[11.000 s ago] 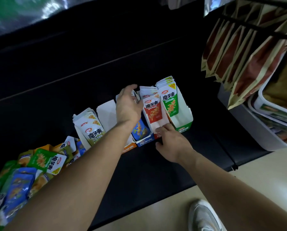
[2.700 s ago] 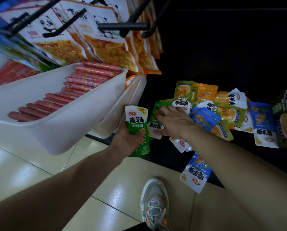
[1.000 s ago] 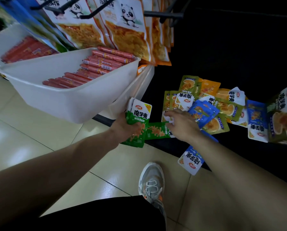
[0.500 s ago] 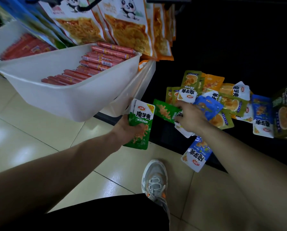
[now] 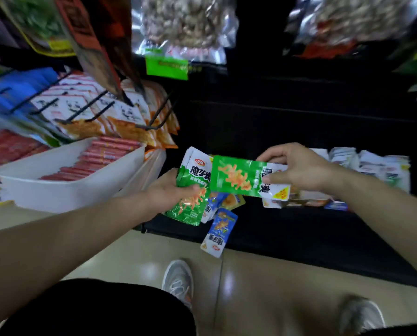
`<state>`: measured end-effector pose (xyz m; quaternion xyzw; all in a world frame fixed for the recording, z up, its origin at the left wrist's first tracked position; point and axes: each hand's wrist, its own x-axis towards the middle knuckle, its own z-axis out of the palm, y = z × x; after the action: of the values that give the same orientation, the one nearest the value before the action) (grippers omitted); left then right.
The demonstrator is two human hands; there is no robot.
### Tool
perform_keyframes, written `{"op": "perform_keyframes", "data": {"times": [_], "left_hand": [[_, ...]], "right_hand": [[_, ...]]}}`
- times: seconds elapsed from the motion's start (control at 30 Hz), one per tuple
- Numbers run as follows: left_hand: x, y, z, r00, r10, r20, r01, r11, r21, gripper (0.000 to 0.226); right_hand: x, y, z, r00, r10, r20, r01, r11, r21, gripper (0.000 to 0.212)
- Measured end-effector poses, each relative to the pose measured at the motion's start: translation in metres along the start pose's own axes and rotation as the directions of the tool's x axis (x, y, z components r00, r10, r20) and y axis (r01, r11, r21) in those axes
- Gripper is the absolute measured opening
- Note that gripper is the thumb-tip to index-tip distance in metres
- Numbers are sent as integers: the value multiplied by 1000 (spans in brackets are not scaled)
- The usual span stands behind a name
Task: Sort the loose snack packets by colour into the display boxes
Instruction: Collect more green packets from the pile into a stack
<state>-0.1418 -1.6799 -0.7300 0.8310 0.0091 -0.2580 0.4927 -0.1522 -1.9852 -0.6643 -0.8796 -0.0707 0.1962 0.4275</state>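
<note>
- Head view: left hand [image 5: 169,190] grips a stack of green snack packets [image 5: 190,207], fingers curled round it, above the black shelf [image 5: 287,231] edge.
- Right hand [image 5: 299,170] pinches a single green packet [image 5: 234,175], held sideways against the stack.
- A blue packet [image 5: 219,230] overhangs the shelf edge.
- The display boxes [image 5: 372,166] at right are blurred.

Green packet [image 5: 235,177] in the right hand [image 5: 297,169], beside a green stack [image 5: 194,174] in the left hand [image 5: 168,191].

Dim, motion-blurred frame, edges bowed, floor glare perhaps from overhead.
</note>
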Motion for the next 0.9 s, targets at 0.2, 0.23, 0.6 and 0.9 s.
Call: {"op": "perform_keyframes", "data": {"times": [0.2, 0.23, 0.6, 0.9], "left_hand": [[-68, 76, 63, 981, 132, 142, -114, 985, -129, 25], [-78, 85, 75, 973, 153, 173, -128, 981, -145, 31], [-111, 130, 176, 943, 275, 189, -221, 938, -266, 43], [-80, 153, 184, 975, 221, -23, -200, 828, -524, 84]], "right_hand": [[-120, -27, -53, 999, 7, -50, -10, 998, -55, 21], [-135, -30, -53, 998, 16, -53, -18, 999, -38, 20], [-179, 1, -16, 714, 179, -677, -23, 972, 233, 59], [-160, 22, -11, 887, 188, -421, 71, 846, 528, 20]]}}
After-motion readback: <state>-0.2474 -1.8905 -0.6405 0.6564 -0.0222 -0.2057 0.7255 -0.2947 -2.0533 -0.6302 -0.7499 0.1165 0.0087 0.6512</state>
